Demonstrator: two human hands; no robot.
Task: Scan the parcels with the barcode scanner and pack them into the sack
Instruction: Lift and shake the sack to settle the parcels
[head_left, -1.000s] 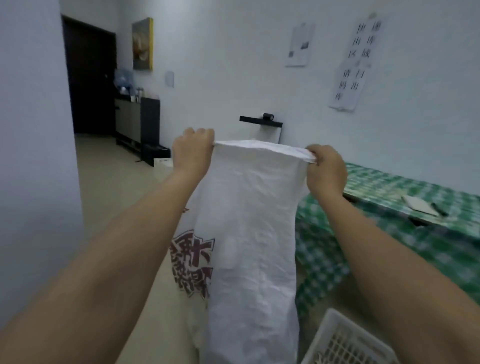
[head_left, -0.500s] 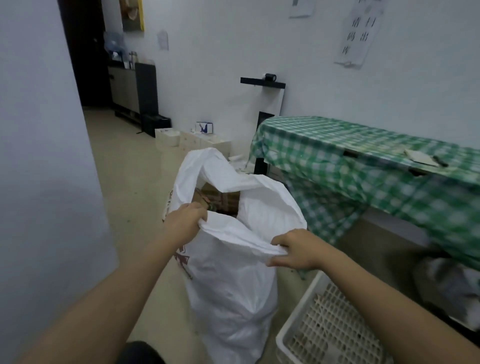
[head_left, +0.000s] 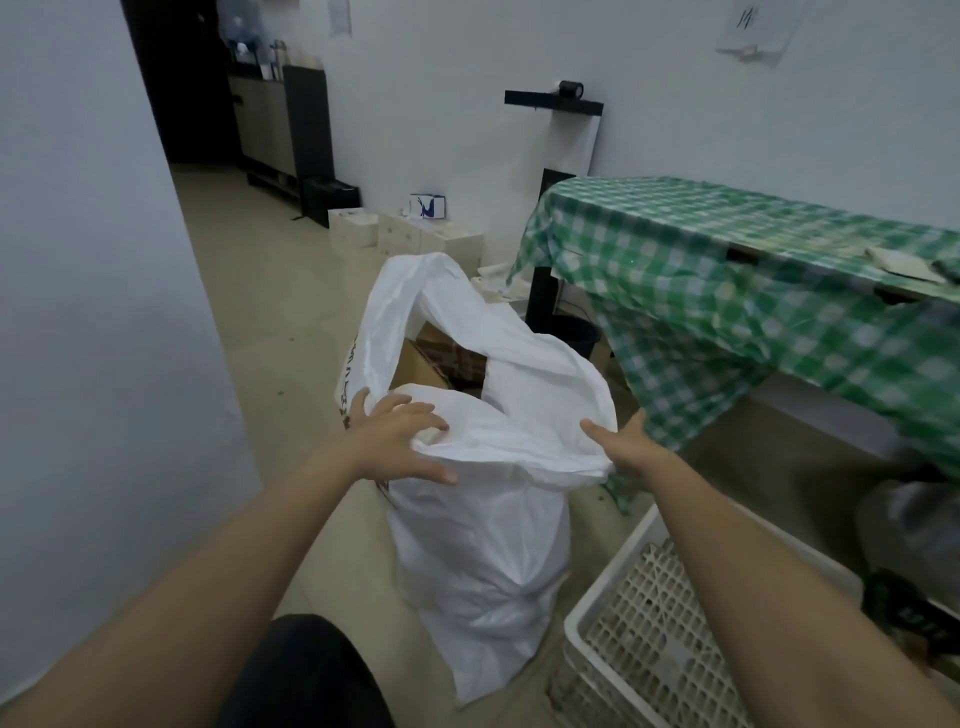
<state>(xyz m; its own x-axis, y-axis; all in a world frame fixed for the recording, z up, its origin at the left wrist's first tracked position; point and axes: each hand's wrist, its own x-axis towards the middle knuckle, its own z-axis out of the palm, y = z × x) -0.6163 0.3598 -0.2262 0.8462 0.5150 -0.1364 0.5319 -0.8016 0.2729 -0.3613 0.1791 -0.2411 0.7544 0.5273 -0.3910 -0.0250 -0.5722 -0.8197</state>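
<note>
A white woven sack (head_left: 483, 545) stands on the floor in front of me, its mouth gaping open. Brown cardboard parcels (head_left: 441, 358) show inside it. My left hand (head_left: 400, 441) is at the near left rim with fingers spread and straight, touching the fabric. My right hand (head_left: 628, 441) is at the near right rim, fingers extended against the sack's edge, partly hidden behind the fabric. No barcode scanner is visible.
A white slatted plastic crate (head_left: 649, 623) sits on the floor at lower right. A table under a green checked cloth (head_left: 727, 280) stands to the right. Small boxes (head_left: 405, 239) line the far wall. A grey wall (head_left: 93, 312) is close on the left.
The sack was held up high by its rim, then lowered to the floor. Both hands have loosened from a grip on the rim to spread fingers, and the view tilted down.
</note>
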